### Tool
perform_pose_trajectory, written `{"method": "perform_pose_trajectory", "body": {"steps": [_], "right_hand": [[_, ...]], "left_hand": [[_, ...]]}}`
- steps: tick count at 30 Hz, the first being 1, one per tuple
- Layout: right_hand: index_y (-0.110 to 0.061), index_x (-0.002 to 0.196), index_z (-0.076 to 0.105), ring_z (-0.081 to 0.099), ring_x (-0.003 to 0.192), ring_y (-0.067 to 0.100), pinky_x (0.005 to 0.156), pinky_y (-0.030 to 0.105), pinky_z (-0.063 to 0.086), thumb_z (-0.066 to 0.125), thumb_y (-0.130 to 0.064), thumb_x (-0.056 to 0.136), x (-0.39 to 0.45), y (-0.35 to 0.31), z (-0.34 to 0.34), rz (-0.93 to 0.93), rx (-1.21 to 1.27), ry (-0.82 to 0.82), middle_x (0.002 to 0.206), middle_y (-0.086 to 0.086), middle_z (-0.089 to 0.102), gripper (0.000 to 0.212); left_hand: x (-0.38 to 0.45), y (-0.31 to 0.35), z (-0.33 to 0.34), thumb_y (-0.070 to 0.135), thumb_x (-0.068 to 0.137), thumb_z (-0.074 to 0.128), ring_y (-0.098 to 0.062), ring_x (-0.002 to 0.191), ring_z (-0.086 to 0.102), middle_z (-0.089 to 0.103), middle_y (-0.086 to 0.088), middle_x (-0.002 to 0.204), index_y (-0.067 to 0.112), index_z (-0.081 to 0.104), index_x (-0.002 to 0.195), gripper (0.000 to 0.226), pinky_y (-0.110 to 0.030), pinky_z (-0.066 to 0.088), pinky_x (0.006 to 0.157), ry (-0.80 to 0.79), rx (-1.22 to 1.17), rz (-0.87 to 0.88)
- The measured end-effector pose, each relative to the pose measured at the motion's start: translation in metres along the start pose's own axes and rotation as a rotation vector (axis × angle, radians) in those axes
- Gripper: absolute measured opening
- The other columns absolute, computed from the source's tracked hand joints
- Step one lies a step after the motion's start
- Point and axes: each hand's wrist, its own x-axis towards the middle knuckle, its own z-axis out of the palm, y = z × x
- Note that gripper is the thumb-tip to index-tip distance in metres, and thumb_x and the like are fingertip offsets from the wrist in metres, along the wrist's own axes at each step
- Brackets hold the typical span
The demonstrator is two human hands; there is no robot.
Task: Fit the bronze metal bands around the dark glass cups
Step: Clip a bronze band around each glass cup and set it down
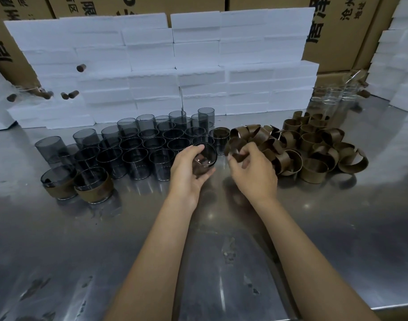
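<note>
head view: left hand grips a dark cup, tilted with its mouth facing up and away. right hand pinches a bronze band just right of it, near the band pile. band likely slides on leftward.

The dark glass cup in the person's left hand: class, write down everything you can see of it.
The dark glass cup is a short round tumbler of smoky, see-through glass with a thin rim and a thick base. It carries no bronze band. It is tilted, mouth towards the camera, above the steel table. The left hand grips it from below, thumb on the rim.
</note>
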Motion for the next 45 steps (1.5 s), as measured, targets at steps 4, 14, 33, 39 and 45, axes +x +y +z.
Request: {"method": "perform_pose_trajectory", "body": {"steps": [4,14,33,39,45], "right_hand": [[-0.027,0.086,0.052,0.055,0.063,0.008,0.058,0.032,0.045,0.069,-0.052,0.090,-0.005,-0.014,-0.002,-0.161,0.204,0.110,0.068,-0.007,0.056,0.031],[0.000,0.064,0.051,0.043,0.034,0.015,0.041,0.020,0.038,0.052,-0.032,0.107,-0.008,-0.030,-0.007,0.141,0.721,-0.143,0.040,0.010,0.051,0.054],[-0.016,0.063,0.078,0.032,0.032,0.013,0.038,0.019,0.028,0.046,-0.039,0.104,0.003,-0.024,-0.024,0.207,0.870,-0.227,0.036,0.004,0.039,0.057],[-0.019,0.099,0.068,0.064,0.067,0.005,0.066,0.027,0.053,0.063,-0.045,0.099,0.003,-0.024,-0.021,0.222,0.798,-0.046,0.079,-0.008,0.069,0.026],[-0.028,0.116,0.075,0.074,0.106,0.017,0.104,0.047,0.053,0.058,-0.075,0.082,-0.002,-0.026,-0.013,0.370,0.897,-0.478,0.112,0.000,0.078,0.061]], "left_hand": [[-0.002,-0.001,0.001,0.016,0.093,0.071,-0.031,0.117,0.067,0.065,-0.017,0.128,0.020,0.066,0.122,0.030,-0.042,0.061,0.087,0.016,0.089,0.074],[-0.004,-0.001,0.007,0.045,0.099,0.061,-0.025,0.107,0.071,0.070,-0.006,0.119,0.026,0.070,0.110,0.023,-0.044,0.063,0.087,-0.014,0.331,0.214],[0.000,-0.006,-0.003,0.035,0.081,0.085,0.009,0.095,0.065,0.067,0.008,0.110,0.032,0.067,0.116,0.040,-0.010,0.053,0.074,-0.174,0.660,0.349],[-0.005,-0.003,0.004,0.040,0.072,0.084,-0.018,0.096,0.074,0.071,-0.004,0.111,0.023,0.069,0.115,0.049,-0.046,0.064,0.081,-0.172,0.407,0.143],[-0.012,-0.004,0.008,0.024,0.087,0.081,-0.026,0.105,0.073,0.066,-0.021,0.126,0.016,0.071,0.118,0.034,-0.042,0.062,0.081,-0.298,0.355,0.053]]}}
